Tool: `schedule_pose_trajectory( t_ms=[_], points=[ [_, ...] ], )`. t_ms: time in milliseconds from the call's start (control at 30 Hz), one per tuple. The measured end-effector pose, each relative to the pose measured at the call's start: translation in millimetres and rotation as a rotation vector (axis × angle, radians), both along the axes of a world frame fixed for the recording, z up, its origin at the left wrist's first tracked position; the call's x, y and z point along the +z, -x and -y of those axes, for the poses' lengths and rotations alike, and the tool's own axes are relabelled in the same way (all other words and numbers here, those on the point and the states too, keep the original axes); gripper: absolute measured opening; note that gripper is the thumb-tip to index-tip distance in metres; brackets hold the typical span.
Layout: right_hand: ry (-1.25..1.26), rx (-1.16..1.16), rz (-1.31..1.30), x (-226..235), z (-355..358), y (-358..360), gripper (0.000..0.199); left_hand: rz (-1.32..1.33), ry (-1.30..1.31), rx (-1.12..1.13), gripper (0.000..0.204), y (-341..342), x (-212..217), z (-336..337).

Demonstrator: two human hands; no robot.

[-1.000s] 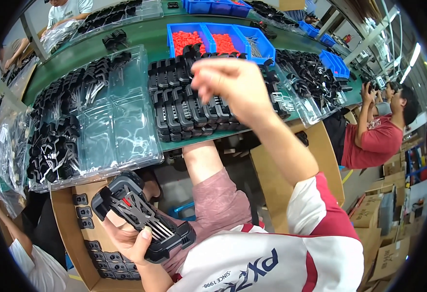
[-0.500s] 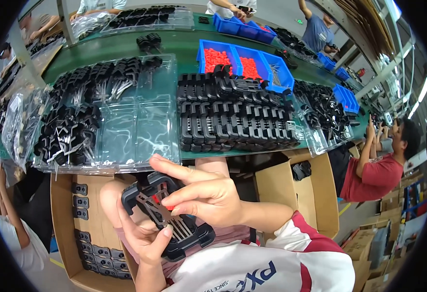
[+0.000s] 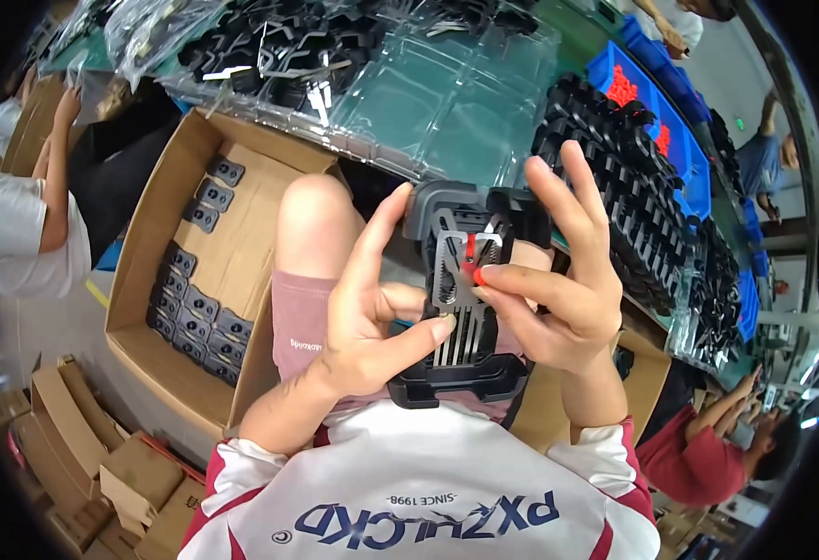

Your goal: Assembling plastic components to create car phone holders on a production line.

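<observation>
My left hand (image 3: 367, 341) is wrapped round a black plastic bracket (image 3: 512, 369) with raised ends, holding it over my lap. Its thumb presses on the grey metal plate (image 3: 446, 247) and slim rods in the bracket's open middle. With thumb and forefinger my right hand (image 3: 573, 299) pinches a small red plastic piece (image 3: 480, 276) against the plate; its other fingers are raised. A thin red strip (image 3: 470, 245) shows just above that piece. The exact fit of the red piece is partly hidden by my fingertips.
Left of my legs is a cardboard box (image 3: 241, 224) with several flat black parts (image 3: 206, 313). Clear trays (image 3: 409, 103) of black parts lie on the green bench. Stacked black brackets (image 3: 629, 196) stand to the right, beside blue bins (image 3: 699, 173) of red pieces. People sit at both sides.
My view has swung so the bench now sits higher and further right. The bracket is held more upright in the picture, and my right fingers still pinch the red piece on its plate.
</observation>
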State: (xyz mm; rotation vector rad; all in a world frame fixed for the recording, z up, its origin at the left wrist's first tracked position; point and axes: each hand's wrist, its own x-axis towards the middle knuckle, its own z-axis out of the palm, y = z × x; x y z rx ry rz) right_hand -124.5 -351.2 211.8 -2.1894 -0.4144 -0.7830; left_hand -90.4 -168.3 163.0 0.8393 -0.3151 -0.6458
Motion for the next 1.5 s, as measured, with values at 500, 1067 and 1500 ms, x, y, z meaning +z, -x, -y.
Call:
schedule_pose_trajectory(
  t_ms=[500, 1067, 1500],
  points=[
    [0.212, 0.029, -0.052, -0.2, -8.8, -3.7, 0.009, 0.221, -0.046, 0.008, 0.090, -1.3, -11.1, 2.7],
    [0.162, -0.046, -0.327, 5.4, -12.1, -2.2, 0.013, 0.647, -0.336, 0.079, 0.089, -2.3, -16.1, 0.7],
    [0.076, -0.067, -0.340, -9.1, -5.9, -4.1, 0.014, 0.545, -0.311, 0.089, 0.091, -4.9, -25.1, 15.5]
  ],
)
